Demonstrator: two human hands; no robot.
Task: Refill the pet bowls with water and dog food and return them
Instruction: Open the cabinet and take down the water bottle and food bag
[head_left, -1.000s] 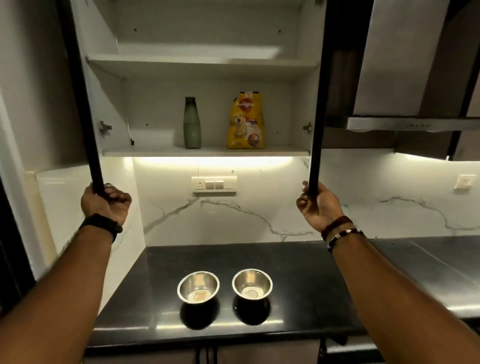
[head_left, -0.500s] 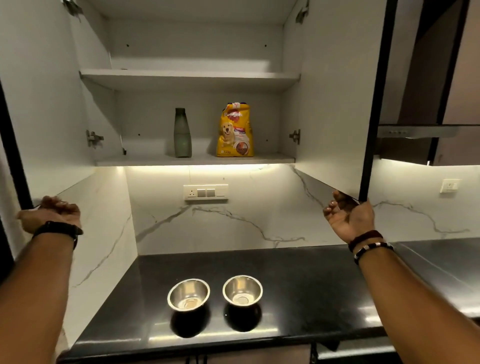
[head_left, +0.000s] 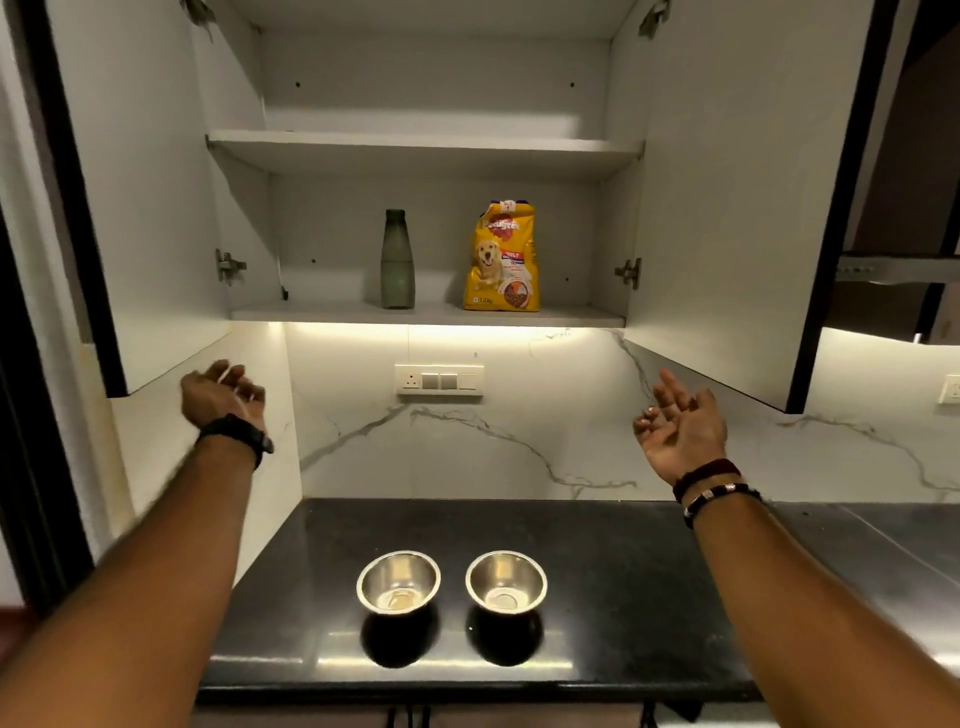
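Two empty steel bowls stand side by side on the black counter (head_left: 649, 587): the left bowl (head_left: 398, 581) and the right bowl (head_left: 506, 581). On the open cabinet's lower shelf (head_left: 332, 313) a grey-green bottle (head_left: 397, 260) stands upright left of a yellow dog food bag (head_left: 502, 258). My left hand (head_left: 221, 391) hovers open under the left door, holding nothing. My right hand (head_left: 678, 423) is open, palm up, just below the right door's lower edge, also holding nothing.
Both cabinet doors, the left door (head_left: 145, 197) and the right door (head_left: 737, 208), are swung wide open. The upper shelf (head_left: 415, 150) holds nothing. A switch panel (head_left: 439, 380) sits on the marble backsplash. A range hood (head_left: 893, 267) is at the right.
Both hands have let go of the cabinet doors, which swung fully open. The hands moved inward and now hang free with fingers spread.
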